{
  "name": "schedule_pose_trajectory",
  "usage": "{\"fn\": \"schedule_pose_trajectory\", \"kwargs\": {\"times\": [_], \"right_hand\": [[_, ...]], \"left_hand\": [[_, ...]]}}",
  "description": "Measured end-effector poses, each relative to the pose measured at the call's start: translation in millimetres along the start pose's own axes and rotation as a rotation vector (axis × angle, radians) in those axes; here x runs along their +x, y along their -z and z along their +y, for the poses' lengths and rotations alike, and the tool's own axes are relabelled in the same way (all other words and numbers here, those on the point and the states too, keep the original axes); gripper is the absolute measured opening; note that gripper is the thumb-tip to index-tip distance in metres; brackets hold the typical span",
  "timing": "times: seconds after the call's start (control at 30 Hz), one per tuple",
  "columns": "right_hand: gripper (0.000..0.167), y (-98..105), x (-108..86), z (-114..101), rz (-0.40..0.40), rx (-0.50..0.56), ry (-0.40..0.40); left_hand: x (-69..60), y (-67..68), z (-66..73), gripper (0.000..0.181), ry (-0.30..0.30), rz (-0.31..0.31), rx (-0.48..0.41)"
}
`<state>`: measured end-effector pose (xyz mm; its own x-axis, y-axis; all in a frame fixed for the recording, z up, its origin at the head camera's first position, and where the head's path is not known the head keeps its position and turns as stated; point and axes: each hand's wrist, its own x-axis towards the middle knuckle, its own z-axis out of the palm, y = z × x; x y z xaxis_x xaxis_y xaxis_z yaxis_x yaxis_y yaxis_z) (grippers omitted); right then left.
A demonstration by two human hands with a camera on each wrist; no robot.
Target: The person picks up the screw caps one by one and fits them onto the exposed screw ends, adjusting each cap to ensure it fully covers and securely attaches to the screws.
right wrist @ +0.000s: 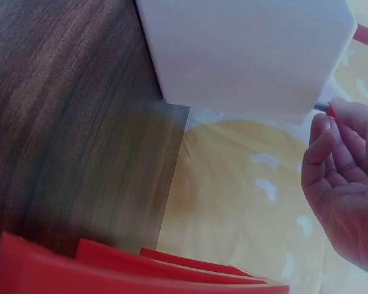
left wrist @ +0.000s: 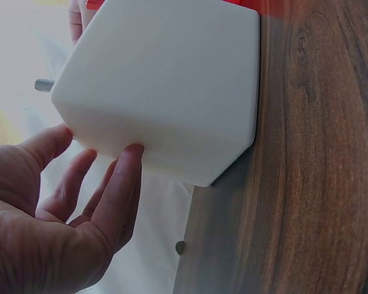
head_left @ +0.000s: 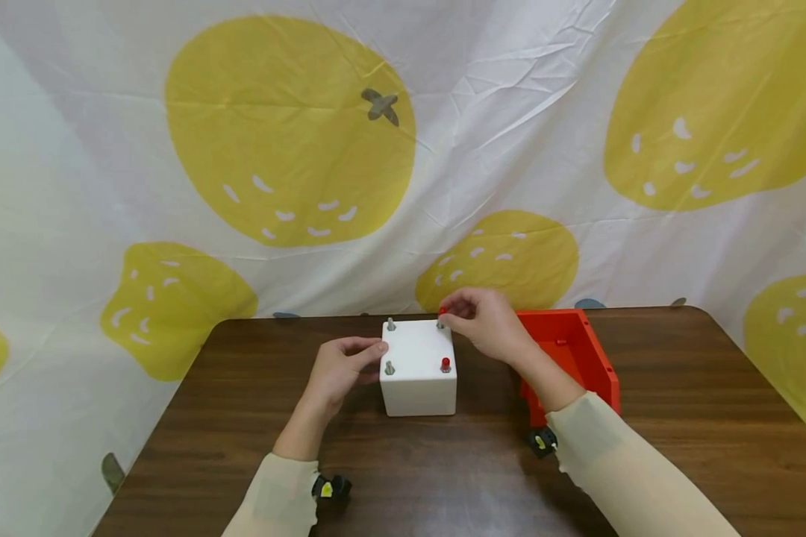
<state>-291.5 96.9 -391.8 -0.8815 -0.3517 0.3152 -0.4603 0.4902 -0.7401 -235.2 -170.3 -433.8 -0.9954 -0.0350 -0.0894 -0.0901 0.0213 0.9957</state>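
A white block (head_left: 417, 358) stands on the table with upright threaded metal studs, each with a nut at its base, at its top corners. My left hand (head_left: 339, 369) touches the block's left side with its fingertips, the thumb at the top edge. At the far right corner, my right hand (head_left: 486, 324) pinches a small red cap (head_left: 442, 310) between thumb and fingers, at the tip of a stud (right wrist: 321, 106). Another red cap (head_left: 446, 363) sits on the near right stud. Both left studs, far (head_left: 391, 324) and near (head_left: 389, 368), are bare metal.
A red open bin (head_left: 601, 358) stands right of the block, partly behind my right forearm. The dark wooden table (head_left: 242, 425) ends just behind the block. Beyond it hangs a white cloth (head_left: 457, 149) with yellow fruit shapes.
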Motion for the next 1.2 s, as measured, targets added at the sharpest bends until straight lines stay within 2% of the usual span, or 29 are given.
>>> {"fn": "schedule_pose_trajectory", "kwargs": {"times": [0.2, 0.6, 1.2], "right_hand": [[0.014, -0.7, 1.4, -0.4, -0.018, -0.012, 0.005], [0.016, -3.7, 1.5, 1.2, -0.043, -0.026, -0.052], [0.021, -8.3, -1.7, 4.3, -0.015, -0.034, -0.074]], "left_hand": [[0.6, 0.4, -0.5, 0.028, 0.001, 0.000, -0.002], [-0.6, 1.6, -1.9, 0.029, -0.011, -0.003, 0.007], [-3.0, 1.0, -1.1, 0.030, -0.017, 0.002, 0.025]]}}
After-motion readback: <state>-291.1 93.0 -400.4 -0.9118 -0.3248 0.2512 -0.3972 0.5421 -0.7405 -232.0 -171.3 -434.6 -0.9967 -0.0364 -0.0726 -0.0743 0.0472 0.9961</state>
